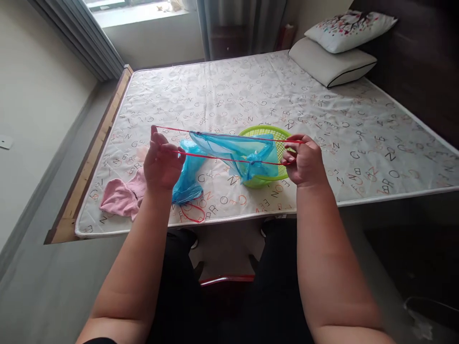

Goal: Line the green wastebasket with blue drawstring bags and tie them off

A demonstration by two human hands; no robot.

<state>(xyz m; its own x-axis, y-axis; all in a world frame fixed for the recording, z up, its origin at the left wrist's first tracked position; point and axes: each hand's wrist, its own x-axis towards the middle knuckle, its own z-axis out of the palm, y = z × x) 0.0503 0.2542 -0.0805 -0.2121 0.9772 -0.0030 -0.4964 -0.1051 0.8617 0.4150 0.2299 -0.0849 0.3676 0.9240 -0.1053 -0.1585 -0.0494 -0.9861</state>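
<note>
A red drawstring [215,156] is stretched in two strands between my hands, above the mattress. From it hangs a thin blue plastic bag [229,145], bunched and partly see-through, with a knot-like gather near the right. My left hand [163,160] has the string looped round its curled fingers, one finger raised. Both strands end in the closed fingers of my right hand [303,157]. Behind the hanging bag stands a green plastic basket [283,131], partly covered by it. Another crumpled blue plastic bag [188,188] lies beside my left hand, a red string loop [195,212] at its lower end.
A pink cloth [120,197] lies on the mattress [229,105], left of my left wrist. Two pillows [333,59] are stacked at the far right corner. A wooden bed rail [89,157] runs along the left side. The mattress's near edge is just before my knees.
</note>
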